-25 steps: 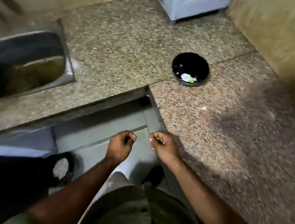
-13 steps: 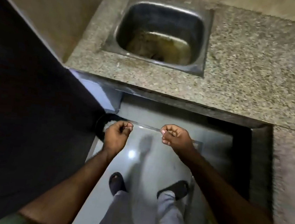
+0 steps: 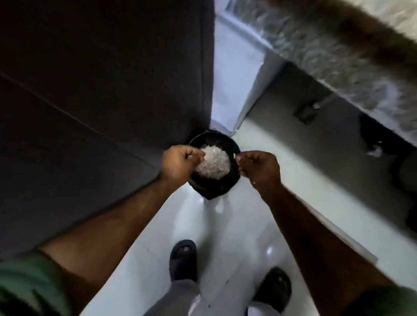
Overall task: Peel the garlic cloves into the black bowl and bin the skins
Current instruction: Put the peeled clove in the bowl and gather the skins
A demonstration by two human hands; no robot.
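Note:
A round black bin [image 3: 209, 194] stands on the white floor in the corner beside a dark panel. A heap of pale garlic skins [image 3: 214, 164] lies inside it. My left hand [image 3: 178, 163] hovers over the bin's left rim with its fingers curled and fingertips pinched together. My right hand [image 3: 260, 169] hovers over the right rim, also curled, and a small pale scrap shows at its fingertips. What the left hand pinches is mostly hidden. The black bowl and the cloves are out of view.
A tall dark panel [image 3: 95, 67] fills the left side. The granite counter edge [image 3: 343, 59] runs blurred across the upper right, with a dark space beneath it. My feet in dark sandals [image 3: 183, 259] stand on the glossy white floor [image 3: 246, 227].
The view has swung left and down from the counter and sink to the floor bin. Both hands, still curled, have moved out over the bin's mouth.

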